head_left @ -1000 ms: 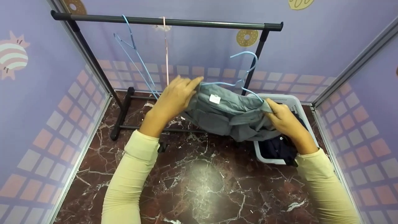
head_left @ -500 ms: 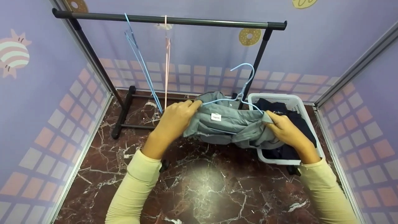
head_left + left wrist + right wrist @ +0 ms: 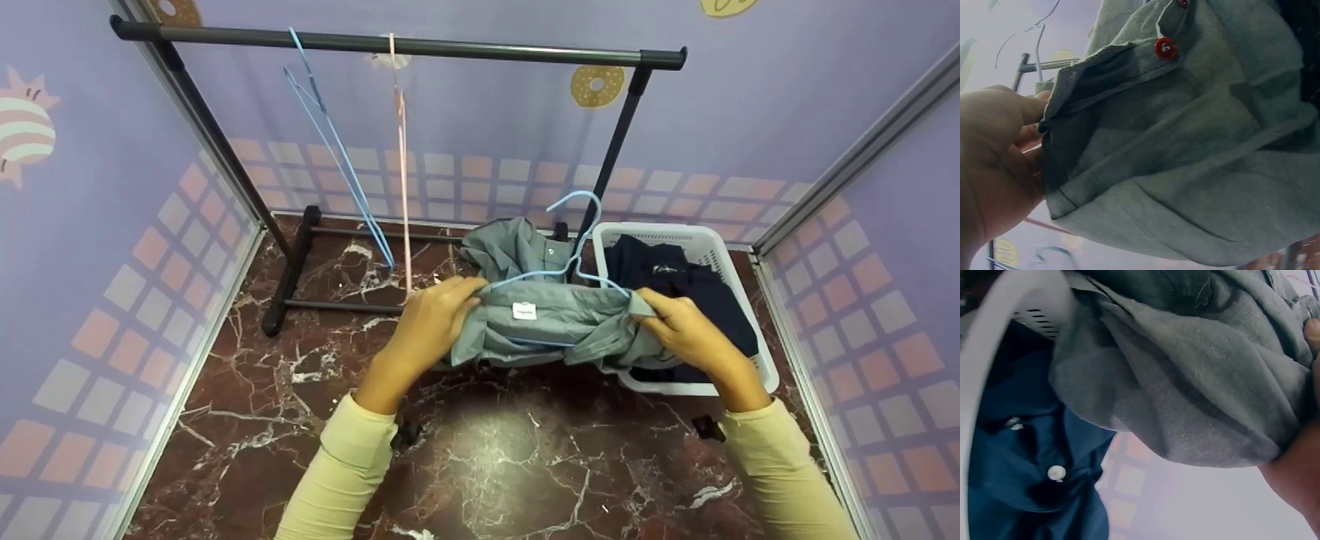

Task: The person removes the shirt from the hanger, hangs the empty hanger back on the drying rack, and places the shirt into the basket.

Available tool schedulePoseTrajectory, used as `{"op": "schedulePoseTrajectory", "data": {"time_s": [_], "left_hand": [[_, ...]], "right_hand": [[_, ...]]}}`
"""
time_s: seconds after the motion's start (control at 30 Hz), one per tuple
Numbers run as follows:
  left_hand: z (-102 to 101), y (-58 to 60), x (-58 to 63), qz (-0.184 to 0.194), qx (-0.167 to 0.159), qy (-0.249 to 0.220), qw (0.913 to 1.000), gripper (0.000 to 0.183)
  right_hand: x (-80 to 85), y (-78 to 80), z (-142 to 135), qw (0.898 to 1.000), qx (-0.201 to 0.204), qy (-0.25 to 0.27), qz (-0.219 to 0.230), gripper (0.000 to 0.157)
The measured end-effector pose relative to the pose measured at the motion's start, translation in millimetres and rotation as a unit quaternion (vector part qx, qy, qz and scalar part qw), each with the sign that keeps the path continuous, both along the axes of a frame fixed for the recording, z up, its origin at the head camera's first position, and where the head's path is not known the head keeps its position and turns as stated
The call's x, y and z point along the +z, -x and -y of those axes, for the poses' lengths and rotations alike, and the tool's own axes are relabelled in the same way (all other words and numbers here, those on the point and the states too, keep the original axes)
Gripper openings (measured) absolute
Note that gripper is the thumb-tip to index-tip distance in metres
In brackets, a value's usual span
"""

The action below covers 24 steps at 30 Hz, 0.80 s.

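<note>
As both hands draw a grey-green shirt taut by its neck opening, a light blue hanger sits in the gap, its hook pointing up and its sloping arms running out to either side. The left hand pinches the cloth at one end, the right hand grips the other, a spread that seems meant to keep the collar wide and the hanger's arms level; whether the fingers also clasp the wire cannot be told. A white label faces the wearer of the camera. Behind, another blue hanger and a pink hanger hang from the rack's bar, presumably for easy reach. Near the right hand, a white basket holds dark clothes, its walls apparently keeping them gathered off the marbled floor.
</note>
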<state>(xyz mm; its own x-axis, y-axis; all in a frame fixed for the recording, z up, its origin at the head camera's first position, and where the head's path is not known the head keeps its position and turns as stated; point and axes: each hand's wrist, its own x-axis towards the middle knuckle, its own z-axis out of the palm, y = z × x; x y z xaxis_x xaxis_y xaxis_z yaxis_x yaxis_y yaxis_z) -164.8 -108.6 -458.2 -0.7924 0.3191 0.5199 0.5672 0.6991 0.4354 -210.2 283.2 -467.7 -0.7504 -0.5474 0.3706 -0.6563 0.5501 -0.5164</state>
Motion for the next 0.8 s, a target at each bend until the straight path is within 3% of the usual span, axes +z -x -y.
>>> {"op": "schedulePoseTrajectory", "data": {"time_s": [0.27,0.4,0.57,0.8], "left_hand": [[2.7,-5.6,-30.1,-0.047,-0.010,-0.049,0.9977,0.022],[2.9,-5.7,-40.3,-0.049,-0.018,-0.066,0.9965,0.023],[3.0,-5.6,-48.8,-0.042,-0.025,-0.083,0.9954,0.024],[2.8,-6.4,-48.9,-0.013,-0.017,-0.094,0.9953,0.024]], "right_hand": [[-22.4,-7.7,2.3,0.998,0.003,-0.018,-0.062,0.024],[-30.3,-8.6,2.1,0.996,0.010,-0.026,-0.089,0.025],[-36.9,-9.8,1.6,0.993,0.012,-0.035,-0.109,0.024],[-37.0,-10.3,0.4,0.992,0.019,-0.045,-0.116,0.024]]}}
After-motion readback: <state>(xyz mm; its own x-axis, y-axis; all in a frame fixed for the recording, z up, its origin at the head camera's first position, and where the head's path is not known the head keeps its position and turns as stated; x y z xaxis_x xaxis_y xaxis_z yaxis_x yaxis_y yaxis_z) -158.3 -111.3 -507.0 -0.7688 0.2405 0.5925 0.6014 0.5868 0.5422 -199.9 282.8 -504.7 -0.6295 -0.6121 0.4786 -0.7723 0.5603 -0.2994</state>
